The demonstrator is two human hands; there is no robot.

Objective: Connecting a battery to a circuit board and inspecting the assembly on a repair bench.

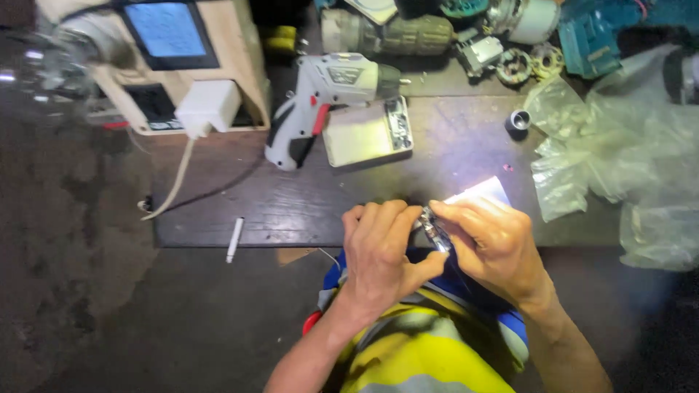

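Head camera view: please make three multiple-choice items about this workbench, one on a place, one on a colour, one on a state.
1. Where does the cordless screwdriver lie?
A. On the floor
B. On the workbench, with its nose towards a small metal tray
C. In the left hand

2. What colour is its trigger?
A. Red
B. Green
C. Black

3. What are the two hands doing?
A. Both lie flat and empty
B. Only one is in view
C. Left hand and right hand are closed together on a small metal part

Answers: 1 B, the tool lies on the dark top beside the tray. 2 A, a red strip shows on the white and grey handle. 3 C, fingers of both hands pinch the shiny part at the near edge of the bench.
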